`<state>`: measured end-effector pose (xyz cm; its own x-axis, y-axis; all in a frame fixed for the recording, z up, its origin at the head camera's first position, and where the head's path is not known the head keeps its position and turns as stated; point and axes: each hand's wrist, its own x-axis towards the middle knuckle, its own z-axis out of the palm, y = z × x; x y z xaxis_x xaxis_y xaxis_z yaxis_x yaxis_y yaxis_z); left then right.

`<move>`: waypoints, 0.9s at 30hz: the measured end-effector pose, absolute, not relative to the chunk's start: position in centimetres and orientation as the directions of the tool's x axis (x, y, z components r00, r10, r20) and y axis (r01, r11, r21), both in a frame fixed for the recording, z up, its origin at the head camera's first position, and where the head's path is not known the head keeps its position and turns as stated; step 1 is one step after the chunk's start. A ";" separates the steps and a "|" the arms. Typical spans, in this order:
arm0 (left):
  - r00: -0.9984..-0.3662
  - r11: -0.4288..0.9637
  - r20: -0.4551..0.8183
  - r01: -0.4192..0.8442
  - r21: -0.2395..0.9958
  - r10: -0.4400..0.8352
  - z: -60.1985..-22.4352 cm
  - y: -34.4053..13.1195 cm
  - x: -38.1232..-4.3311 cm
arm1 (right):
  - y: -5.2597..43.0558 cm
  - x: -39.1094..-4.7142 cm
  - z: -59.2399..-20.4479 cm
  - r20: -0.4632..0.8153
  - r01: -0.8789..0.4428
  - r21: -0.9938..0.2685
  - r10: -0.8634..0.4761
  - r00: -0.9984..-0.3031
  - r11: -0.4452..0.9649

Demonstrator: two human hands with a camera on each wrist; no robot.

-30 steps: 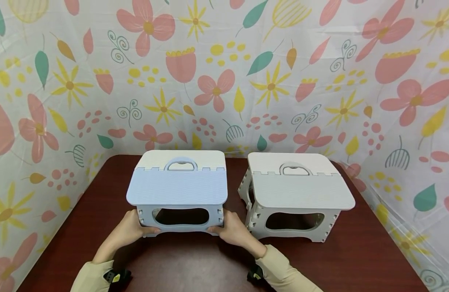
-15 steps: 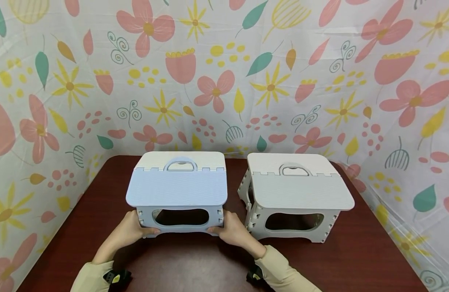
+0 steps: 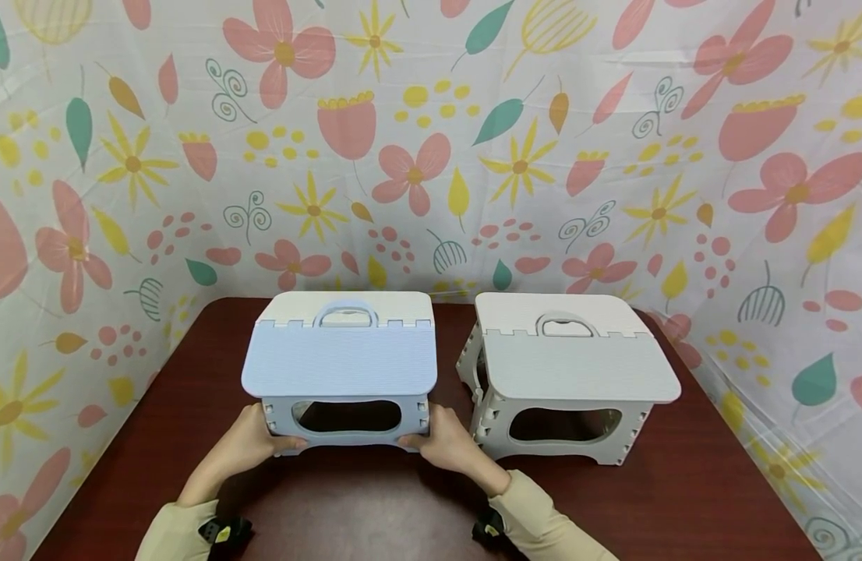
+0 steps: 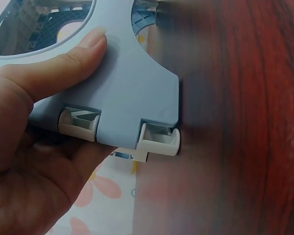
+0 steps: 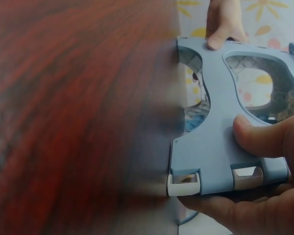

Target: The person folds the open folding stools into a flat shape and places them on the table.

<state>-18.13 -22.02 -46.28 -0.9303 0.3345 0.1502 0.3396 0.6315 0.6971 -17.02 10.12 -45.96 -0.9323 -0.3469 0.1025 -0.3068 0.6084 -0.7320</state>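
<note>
A light blue and white folding stool stands unfolded on the left part of the table, its handle lying across the top. My left hand grips the front left leg; in the left wrist view the thumb presses the blue front panel while the other fingers go round the side. At the front right leg my right hand holds on the same way, its thumb on the front panel in the right wrist view. The fingertips behind the legs are hidden.
A grey and white folding stool stands unfolded just right of the blue one, close to my right hand. Both are on a dark red-brown wooden table. A floral cloth hangs behind and along the sides.
</note>
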 end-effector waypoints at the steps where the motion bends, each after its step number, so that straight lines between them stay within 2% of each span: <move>1: -0.930 0.630 0.148 0.340 0.698 0.337 -46.3 -22.0 -18.1 | 10.1 -17.0 -46.0 0.101 -0.306 -0.734 -0.348 -0.932 0.606; 27: -0.931 0.606 0.147 0.332 0.723 0.334 -46.5 -22.1 -18.1 | 10.2 -17.0 -46.0 0.096 -0.305 -0.738 -0.354 -0.930 0.602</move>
<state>-18.12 -22.07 -46.47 -0.9309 0.3343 0.1472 0.3320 0.6063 0.7226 -16.98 10.15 -45.95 -0.9302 -0.3542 0.0961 -0.3055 0.6021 -0.7377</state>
